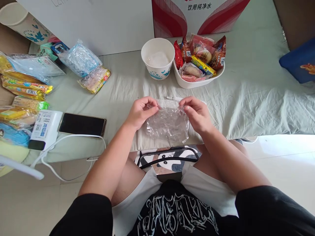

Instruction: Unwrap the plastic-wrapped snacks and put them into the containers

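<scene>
A clear, crinkled plastic bag (168,124) is spread between my two hands at the front edge of the bed. My left hand (142,113) pinches its upper left corner between thumb and fingers. At the upper right corner, my right hand (197,113) grips the plastic the same way. Just behind the bag lies a thin white-handled tool (174,98), partly covered by my right hand, so its kind is unclear. Beyond it stand a paper cup (158,70) with whitish, clear material inside and a white basket (194,84) filled with wrapped snacks.
Wrapped snacks (27,90) pile up at the left, with blue-and-clear packets (82,60) nearby. A phone (82,124), a white boxy device (46,127) and a white cable (52,168) lie at front left. Large cartons (118,26) stand behind; a blue item (299,62) is at right.
</scene>
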A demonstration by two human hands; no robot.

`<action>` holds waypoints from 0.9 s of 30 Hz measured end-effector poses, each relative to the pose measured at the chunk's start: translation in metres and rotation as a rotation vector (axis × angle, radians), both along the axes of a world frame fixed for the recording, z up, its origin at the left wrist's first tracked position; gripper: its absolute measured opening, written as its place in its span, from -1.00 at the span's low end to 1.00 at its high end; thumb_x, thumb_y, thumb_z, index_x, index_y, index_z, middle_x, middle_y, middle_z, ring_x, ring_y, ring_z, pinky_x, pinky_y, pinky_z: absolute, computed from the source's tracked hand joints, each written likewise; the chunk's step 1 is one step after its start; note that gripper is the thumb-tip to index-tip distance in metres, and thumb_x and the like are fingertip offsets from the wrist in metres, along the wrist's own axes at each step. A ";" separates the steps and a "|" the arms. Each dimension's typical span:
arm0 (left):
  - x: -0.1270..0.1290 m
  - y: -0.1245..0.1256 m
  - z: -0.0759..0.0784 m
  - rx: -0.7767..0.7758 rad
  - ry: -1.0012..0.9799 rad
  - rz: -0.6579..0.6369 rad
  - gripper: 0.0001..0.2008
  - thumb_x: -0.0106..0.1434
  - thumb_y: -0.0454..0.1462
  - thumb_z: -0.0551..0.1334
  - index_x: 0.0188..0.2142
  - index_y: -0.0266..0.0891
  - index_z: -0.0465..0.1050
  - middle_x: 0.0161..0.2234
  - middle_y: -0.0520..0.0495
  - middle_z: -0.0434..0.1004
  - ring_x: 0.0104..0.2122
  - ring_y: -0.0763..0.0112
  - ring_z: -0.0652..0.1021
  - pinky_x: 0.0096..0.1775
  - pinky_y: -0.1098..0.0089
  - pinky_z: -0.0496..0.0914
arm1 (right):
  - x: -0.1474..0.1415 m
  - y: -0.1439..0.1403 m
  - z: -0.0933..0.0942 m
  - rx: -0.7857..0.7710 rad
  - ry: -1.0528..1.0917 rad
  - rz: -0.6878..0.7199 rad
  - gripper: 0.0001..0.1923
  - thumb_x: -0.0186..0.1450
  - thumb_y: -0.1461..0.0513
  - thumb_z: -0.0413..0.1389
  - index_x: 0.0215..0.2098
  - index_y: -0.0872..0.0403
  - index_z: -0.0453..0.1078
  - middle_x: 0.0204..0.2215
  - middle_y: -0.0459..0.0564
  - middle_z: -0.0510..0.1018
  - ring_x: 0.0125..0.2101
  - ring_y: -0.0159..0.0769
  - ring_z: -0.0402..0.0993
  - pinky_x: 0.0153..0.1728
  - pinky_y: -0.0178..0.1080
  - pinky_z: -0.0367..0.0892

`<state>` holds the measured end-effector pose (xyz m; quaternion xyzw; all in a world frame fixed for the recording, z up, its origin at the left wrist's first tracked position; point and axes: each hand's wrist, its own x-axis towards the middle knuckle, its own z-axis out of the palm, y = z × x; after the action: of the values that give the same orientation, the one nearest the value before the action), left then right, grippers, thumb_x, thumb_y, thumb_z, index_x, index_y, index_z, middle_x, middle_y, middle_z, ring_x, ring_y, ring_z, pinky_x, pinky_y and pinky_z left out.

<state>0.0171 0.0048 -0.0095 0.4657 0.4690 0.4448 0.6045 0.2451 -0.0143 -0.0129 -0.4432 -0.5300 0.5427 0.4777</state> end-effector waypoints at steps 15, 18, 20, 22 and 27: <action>-0.006 0.000 0.008 -0.225 -0.070 -0.082 -0.66 -0.02 -0.18 0.54 -0.30 -0.23 0.53 -0.38 -0.07 0.71 -0.37 0.28 0.70 -0.42 0.45 0.48 | -0.005 0.003 0.000 -0.131 0.097 0.054 -0.46 0.10 -0.03 0.46 -0.09 -0.05 0.40 -0.34 -0.11 0.56 -0.30 -0.28 0.53 -0.26 -0.22 0.49; -0.007 0.000 0.008 -0.244 -0.039 -0.083 -0.64 0.04 -0.17 0.49 -0.17 -0.17 0.53 -0.49 0.05 0.65 -0.48 0.31 0.68 -0.50 0.47 0.46 | -0.003 0.003 0.003 -0.148 -0.034 0.101 -0.63 0.18 -0.02 0.39 -0.36 0.02 0.39 -0.46 -0.10 0.54 -0.42 -0.33 0.46 -0.37 -0.25 0.42; -0.007 0.000 0.010 -0.251 -0.002 -0.119 -0.63 0.07 -0.16 0.46 -0.13 -0.16 0.51 -0.58 0.11 0.57 -0.60 0.34 0.62 -0.59 0.48 0.40 | -0.002 0.001 0.004 -0.132 -0.060 0.065 -0.64 0.23 -0.04 0.35 -0.37 0.00 0.37 -0.53 -0.14 0.49 -0.51 -0.36 0.41 -0.47 -0.27 0.34; -0.008 -0.001 0.012 -0.246 -0.014 -0.129 -0.63 0.07 -0.15 0.45 -0.13 -0.15 0.50 -0.62 0.13 0.54 -0.67 0.36 0.56 -0.65 0.48 0.35 | -0.001 0.000 0.003 -0.119 -0.032 0.045 -0.63 0.24 -0.07 0.34 -0.32 -0.03 0.35 -0.57 -0.19 0.44 -0.57 -0.38 0.36 -0.53 -0.29 0.29; -0.008 0.001 0.015 -0.199 -0.135 -0.054 -0.82 0.02 -0.18 0.38 -0.41 -0.19 0.48 -0.61 0.07 0.49 -0.68 0.44 0.49 -0.63 0.46 0.34 | 0.003 -0.001 0.001 -0.073 0.135 0.034 -0.71 0.30 -0.05 0.23 -0.32 -0.04 0.40 -0.52 -0.15 0.45 -0.56 -0.40 0.31 -0.51 -0.29 0.25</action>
<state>0.0088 0.0062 0.0057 0.3848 0.4564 0.4099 0.6897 0.2483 -0.0151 -0.0118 -0.4138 -0.4839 0.5982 0.4866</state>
